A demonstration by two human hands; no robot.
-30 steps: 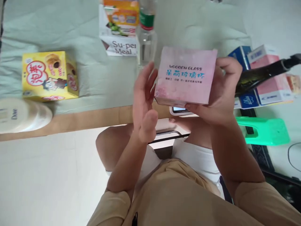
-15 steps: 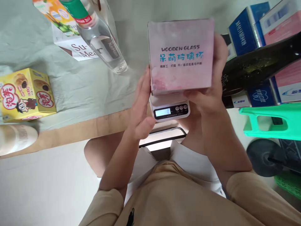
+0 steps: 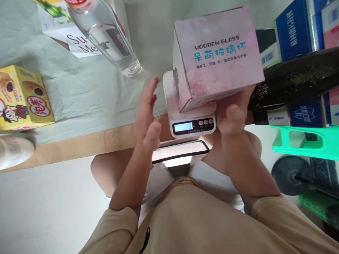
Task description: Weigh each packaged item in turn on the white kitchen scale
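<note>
A pink box (image 3: 219, 53) printed "WOODEN GLASS" stands over the platform of a white kitchen scale (image 3: 196, 113). Its base appears to rest there, slightly turned, and the scale's lit display (image 3: 183, 126) reads 0. My left hand (image 3: 148, 116) is apart from the box, to the left of the scale, with fingers stretched out and nothing held. By the lower right of the box is my right hand (image 3: 234, 114); its thumb stands away from the cardboard. The box partly hides those fingers, so I cannot tell whether they touch it.
A clear glass bottle (image 3: 113, 42) leans across a white carton (image 3: 76, 42) at upper left. A yellow snack box (image 3: 26, 100) and a pale cup (image 3: 14, 151) are further left. At right are a dark bottle (image 3: 296, 79), blue boxes (image 3: 292, 33) and a green stool (image 3: 304, 141).
The pink box has turned a little, showing its left side. My left hand has come off the box and moved left; the thumb of my right hand has come away from it.
</note>
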